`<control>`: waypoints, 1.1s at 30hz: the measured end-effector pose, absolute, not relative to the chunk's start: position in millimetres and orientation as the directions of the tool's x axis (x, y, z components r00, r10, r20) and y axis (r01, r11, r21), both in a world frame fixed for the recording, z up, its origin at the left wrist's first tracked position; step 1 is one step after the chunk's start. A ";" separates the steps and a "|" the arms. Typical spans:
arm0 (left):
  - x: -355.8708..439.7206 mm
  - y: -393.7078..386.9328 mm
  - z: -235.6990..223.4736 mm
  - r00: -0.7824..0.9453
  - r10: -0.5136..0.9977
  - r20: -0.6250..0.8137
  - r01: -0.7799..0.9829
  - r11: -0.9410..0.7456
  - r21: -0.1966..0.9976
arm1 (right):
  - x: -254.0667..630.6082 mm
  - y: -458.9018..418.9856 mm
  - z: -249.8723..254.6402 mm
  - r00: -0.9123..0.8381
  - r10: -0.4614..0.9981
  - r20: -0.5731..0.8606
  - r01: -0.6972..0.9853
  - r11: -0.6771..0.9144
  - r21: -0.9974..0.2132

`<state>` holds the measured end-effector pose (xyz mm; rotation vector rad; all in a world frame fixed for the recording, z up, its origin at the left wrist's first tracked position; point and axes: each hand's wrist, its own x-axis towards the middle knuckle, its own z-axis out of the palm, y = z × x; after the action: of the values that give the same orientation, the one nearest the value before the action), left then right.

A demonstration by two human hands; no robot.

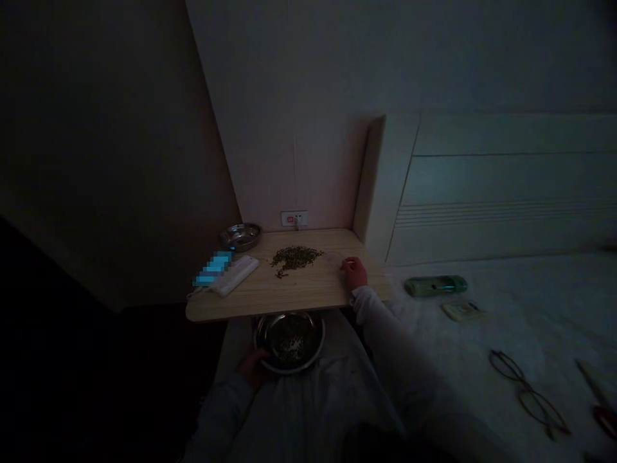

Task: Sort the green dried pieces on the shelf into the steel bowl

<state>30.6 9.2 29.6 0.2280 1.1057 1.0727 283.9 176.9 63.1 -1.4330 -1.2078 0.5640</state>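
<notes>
The left hand (254, 368) holds the bowl (290, 371) by its rim, on the lap, with small bits inside. A pile of seeds (296, 257) sits mid-table (308, 292). The right hand (355, 274) is just right of it, fingers curled; I can't tell if they hold anything. A metal dish (254, 243) is at the back left.
</notes>
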 end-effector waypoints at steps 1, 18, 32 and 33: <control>30.0 9.0 29.6 0.030 0.799 -0.600 -0.585 0.501 0.638 | 283.7 177.1 63.0 0.359 0.890 0.283 0.352 0.152 -0.924; 27.1 3.3 21.5 -0.050 0.842 -0.537 -0.581 0.413 0.701 | 230.6 176.6 66.2 0.203 0.916 0.346 0.468 0.220 -0.856; 27.4 -1.7 33.5 -0.009 0.821 -0.571 -0.564 0.467 0.681 | 172.2 171.6 77.0 -0.071 0.933 0.352 0.712 0.294 -0.637; 27.3 -1.5 32.6 -0.012 0.815 -0.579 -0.565 0.473 0.676 | 170.9 169.7 78.7 -0.083 0.937 0.341 0.731 0.289 -0.618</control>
<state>27.3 -1.5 32.6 0.2754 1.1338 1.1136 170.9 169.7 78.7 -1.4954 -1.8660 0.3762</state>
